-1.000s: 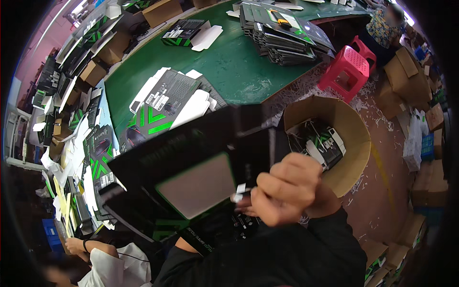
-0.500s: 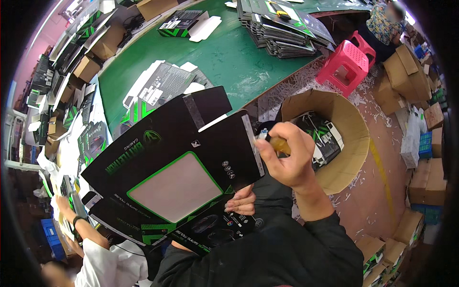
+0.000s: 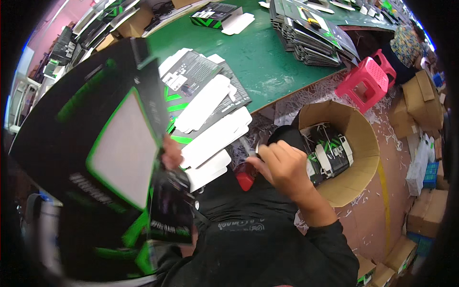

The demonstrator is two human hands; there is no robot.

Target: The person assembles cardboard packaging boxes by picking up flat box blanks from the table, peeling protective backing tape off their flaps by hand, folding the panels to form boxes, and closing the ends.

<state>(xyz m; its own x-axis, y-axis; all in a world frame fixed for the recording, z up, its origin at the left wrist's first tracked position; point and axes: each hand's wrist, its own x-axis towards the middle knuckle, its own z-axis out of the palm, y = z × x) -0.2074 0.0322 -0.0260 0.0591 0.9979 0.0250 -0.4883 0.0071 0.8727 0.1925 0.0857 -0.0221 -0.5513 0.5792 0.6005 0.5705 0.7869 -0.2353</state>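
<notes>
A large black cardboard box blank (image 3: 71, 138) with green-edged white window fills the left side, tilted and smeared by motion. My left hand (image 3: 172, 153) grips its right edge; the fingers are blurred. Well to the right of the blank, my right hand (image 3: 282, 167) is closed in a pinch over my lap. A pale narrow strip (image 3: 247, 145) shows at its fingertips, too blurred to name. Between the hands, several flattened printed boxes (image 3: 196, 71) with white flaps (image 3: 215, 138) lie overlapping at the edge of the green table (image 3: 234, 57).
A round cardboard bin (image 3: 361, 153) holding black-and-green boxes stands right of my right hand. Farther back are a pink stool (image 3: 363, 83) and a stack of flat boxes (image 3: 311, 48). Paper shreds litter the floor. A person in a patterned top (image 3: 406, 45) sits far right.
The box blank has swung left, away from my right hand, uncovering the white flaps. My right hand has lowered slightly. The whole view has shifted, moving the table and bin rightward.
</notes>
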